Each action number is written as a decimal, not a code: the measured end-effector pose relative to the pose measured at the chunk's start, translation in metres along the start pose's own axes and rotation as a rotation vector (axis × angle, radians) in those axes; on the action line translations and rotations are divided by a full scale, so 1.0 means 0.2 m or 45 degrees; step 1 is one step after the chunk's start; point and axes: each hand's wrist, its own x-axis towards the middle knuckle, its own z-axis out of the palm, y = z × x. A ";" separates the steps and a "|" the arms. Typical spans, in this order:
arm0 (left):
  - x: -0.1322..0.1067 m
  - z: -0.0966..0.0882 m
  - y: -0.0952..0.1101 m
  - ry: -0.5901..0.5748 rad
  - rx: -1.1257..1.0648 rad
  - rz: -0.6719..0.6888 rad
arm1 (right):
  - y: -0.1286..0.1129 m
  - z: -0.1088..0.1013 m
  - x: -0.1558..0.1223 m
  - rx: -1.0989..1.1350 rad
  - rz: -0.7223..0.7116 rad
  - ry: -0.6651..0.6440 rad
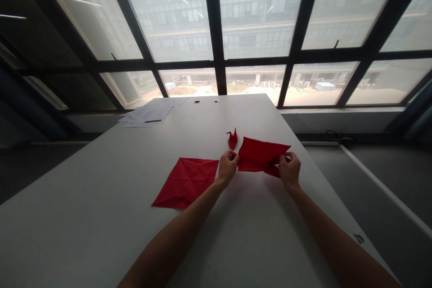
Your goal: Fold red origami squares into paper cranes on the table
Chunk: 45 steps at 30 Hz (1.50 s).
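My left hand pinches the left corner of a red paper sheet, and my right hand pinches its right edge. The sheet is lifted slightly above the white table, partly folded. Just behind my left hand stands a small folded red paper crane. A second creased red paper square lies flat on the table to the left of my left hand.
A stack of white papers lies at the table's far left corner. Two small dark holes sit near the far edge. Large windows with dark frames rise behind the table. The table's right edge runs close to my right arm.
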 end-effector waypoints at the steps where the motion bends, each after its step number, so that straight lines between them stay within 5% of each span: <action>1: 0.00 0.00 -0.01 -0.013 -0.016 -0.022 | 0.00 0.00 0.00 0.016 0.022 -0.019; 6: 0.02 -0.02 -0.03 -0.117 -0.056 -0.107 | 0.01 0.00 0.01 0.052 0.047 -0.095; 11: 0.04 -0.06 0.03 -0.126 0.065 -0.150 | 0.02 -0.01 0.02 -0.152 -0.165 -0.233; 16: 0.05 -0.07 0.19 0.040 0.297 0.190 | 0.01 -0.01 0.00 -0.482 -0.347 -0.441; 20: 0.04 -0.06 0.27 -0.457 0.351 0.230 | -0.03 0.01 -0.06 -0.657 -0.484 -0.612; 25: -0.02 -0.03 0.19 -1.078 0.515 0.122 | -0.02 0.03 -0.08 -0.544 -0.357 -0.786; 30: -0.07 0.01 0.10 -0.946 0.563 0.212 | -0.04 -0.03 0.00 -0.522 -0.337 -0.848; 35: -0.10 0.02 0.06 -0.856 0.590 0.276 | -0.09 -0.13 0.03 -0.611 -0.371 -1.218; 45: -0.14 0.00 0.04 -0.773 1.083 0.493 | -0.04 -0.16 -0.01 -0.907 -0.291 -1.018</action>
